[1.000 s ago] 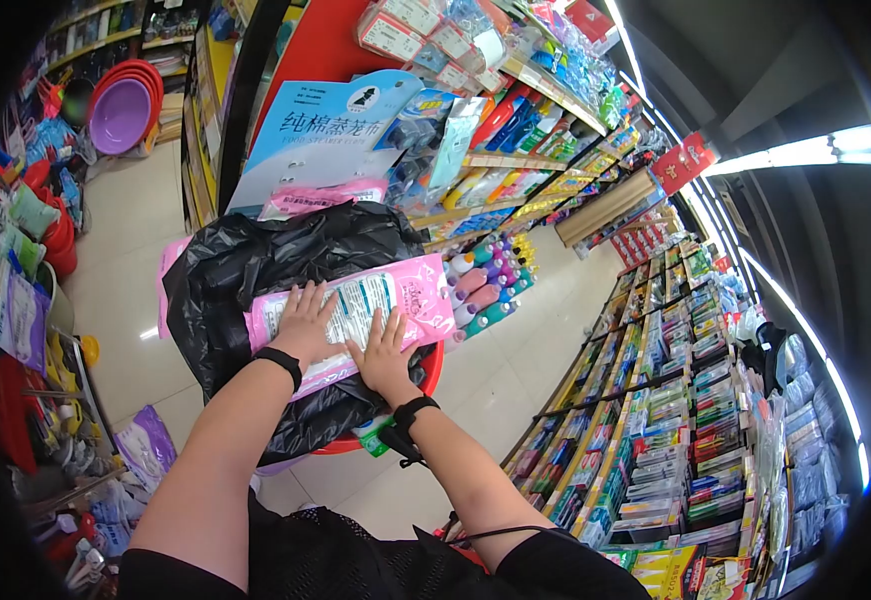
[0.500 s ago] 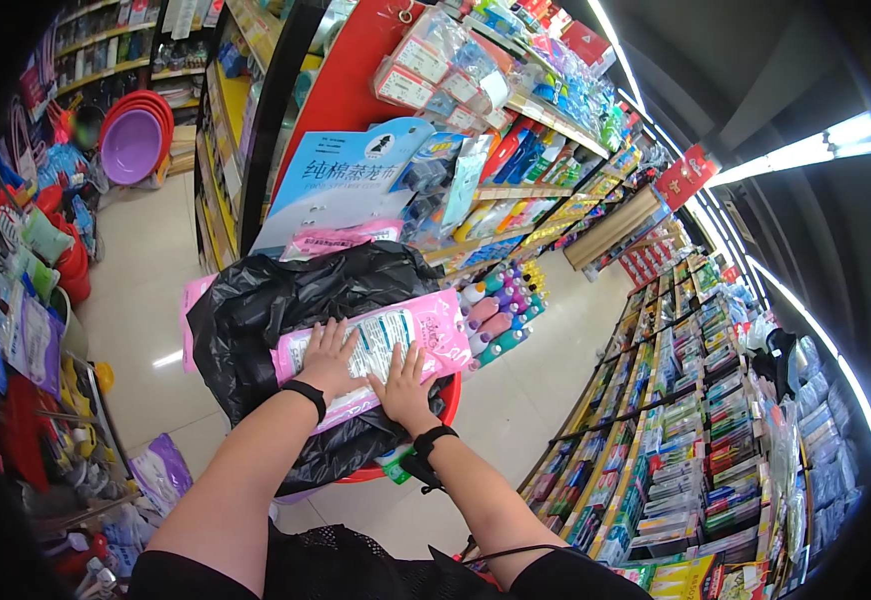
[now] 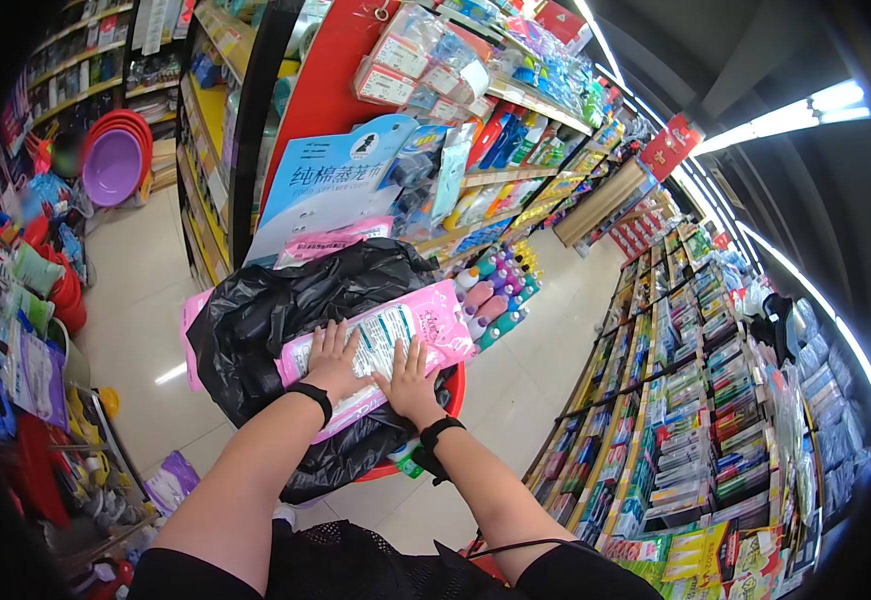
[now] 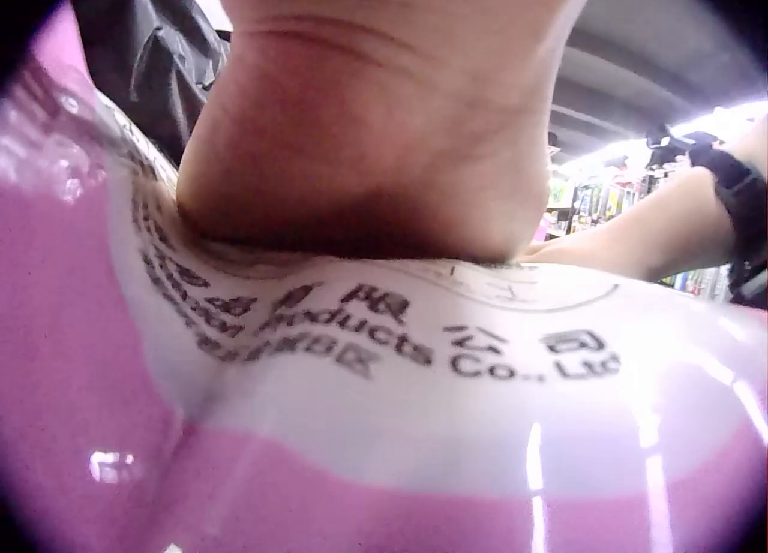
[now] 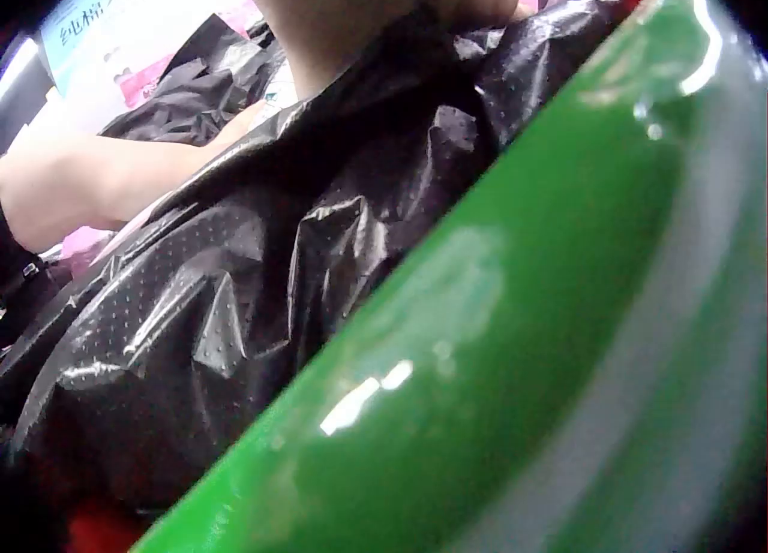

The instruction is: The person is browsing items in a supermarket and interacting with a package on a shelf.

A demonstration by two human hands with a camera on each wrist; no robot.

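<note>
A pink plastic pack [image 3: 439, 322] with a white printed panel lies across a crumpled black plastic bag [image 3: 256, 300]. My left hand [image 3: 332, 364] rests flat on the panel, fingers spread and pointing away from me. Beside it my right hand [image 3: 411, 384] presses on the pack's near side, its fingers extended too. The left wrist view has the heel of that hand right down on the pack's printed film [image 4: 396, 409]. Under the bag shows the rim of a red tub [image 3: 456, 392]. A shiny green packet [image 5: 480, 289] sits by the right wrist, against the bag.
Behind the bag stand a blue display card [image 3: 331, 180] and another pink pack [image 3: 336, 240]. Several bottles [image 3: 496, 290] are on the floor to the right, before a long shelf of small goods [image 3: 676, 420]. Purple and red basins [image 3: 113, 168] stand at the far left.
The head view has shifted, so the scene sits slightly lower and further right than one second ago. Both hands keep their place on the pink pack.
</note>
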